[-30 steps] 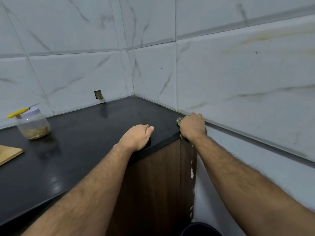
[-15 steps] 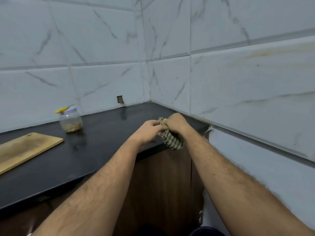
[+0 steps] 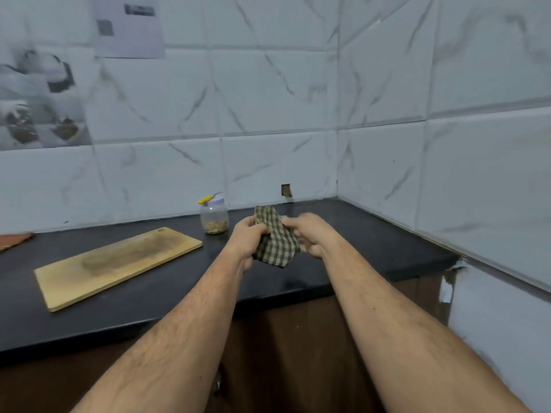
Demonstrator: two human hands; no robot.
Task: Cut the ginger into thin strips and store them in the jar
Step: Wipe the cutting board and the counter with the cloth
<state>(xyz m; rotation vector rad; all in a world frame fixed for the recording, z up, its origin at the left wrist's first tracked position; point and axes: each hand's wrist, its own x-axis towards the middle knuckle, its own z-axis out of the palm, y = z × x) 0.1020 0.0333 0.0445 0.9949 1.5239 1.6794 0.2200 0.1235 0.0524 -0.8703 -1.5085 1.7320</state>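
Left hand [image 3: 249, 238]: raised over the counter [image 3: 343, 234], fingers curled round the left side of a green-and-cream checked cloth [image 3: 275, 238].
Right hand [image 3: 310, 234]: close beside the left, thumb and fingers pinching the cloth's right side; blurred, so the exact finger positions are unclear.
Checked cloth: crumpled, held between both hands above the counter, lower part hanging free.
Jar [image 3: 214, 217]: clear, upright near the counter's back edge by the tiled wall, just left of the hands and apart from them. White lid on; pale ginger strips [image 3: 214, 226] lie in the bottom.
Yellow-handled tool [image 3: 208, 198]: rests across the jar's lid; its kind cannot be told.
Wooden cutting board [image 3: 116, 266]: flat on the counter, left of the jar and well apart from the hands, set diagonally, darker stain along its middle.
Counter: black, glossy, running into the right back corner; brown cabinet front [image 3: 298, 338] below its front edge.
Wall: white marbled tiles; a paper sheet [image 3: 129, 25] fixed high at left.
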